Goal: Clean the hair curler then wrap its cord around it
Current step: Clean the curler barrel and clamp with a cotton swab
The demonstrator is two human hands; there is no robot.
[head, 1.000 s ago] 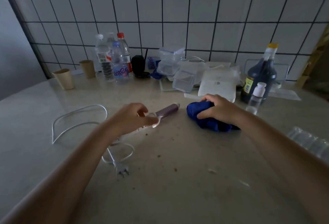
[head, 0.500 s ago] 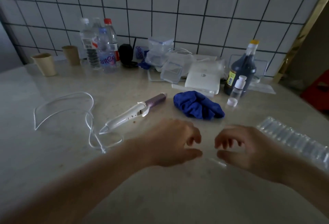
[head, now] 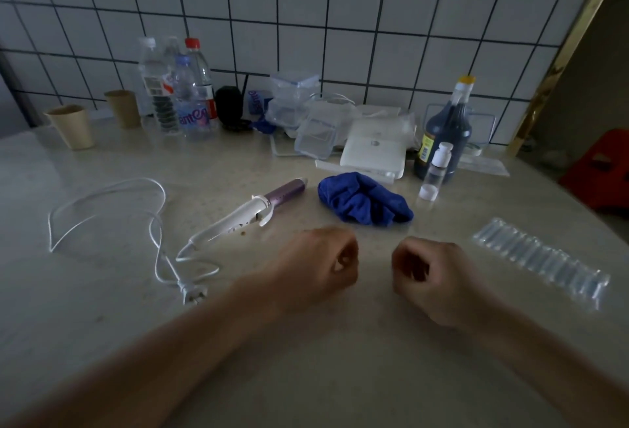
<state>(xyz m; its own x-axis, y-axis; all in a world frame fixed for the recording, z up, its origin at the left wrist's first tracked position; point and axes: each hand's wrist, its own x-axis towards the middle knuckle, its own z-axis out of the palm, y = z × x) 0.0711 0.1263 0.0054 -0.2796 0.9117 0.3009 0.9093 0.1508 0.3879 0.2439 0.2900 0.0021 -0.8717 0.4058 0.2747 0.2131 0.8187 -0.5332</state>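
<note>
The hair curler (head: 245, 215), white handle and purple barrel, lies flat on the pale countertop (head: 102, 308), barrel pointing away to the right. Its white cord (head: 112, 203) trails in loose loops to the left and ends in a plug (head: 192, 292) nearer to me. A crumpled blue cloth (head: 365, 203) sits just right of the barrel tip. My left hand (head: 323, 264) and my right hand (head: 432, 272) rest side by side on the counter in front of the curler, both curled into loose fists holding nothing and touching neither curler nor cloth.
Along the tiled wall stand two paper cups (head: 71, 125), several water bottles (head: 189, 97), clear plastic boxes (head: 315, 136), a white box (head: 374, 152) and a dark bottle (head: 446, 128). A small clear bottle (head: 437, 169) stands right of the cloth. A clear plastic blister strip (head: 541, 262) lies at right.
Both hands have let go, the left of the curler and the right of the cloth, and drawn back toward me. Since half a second ago their fingers have curled into fists.
</note>
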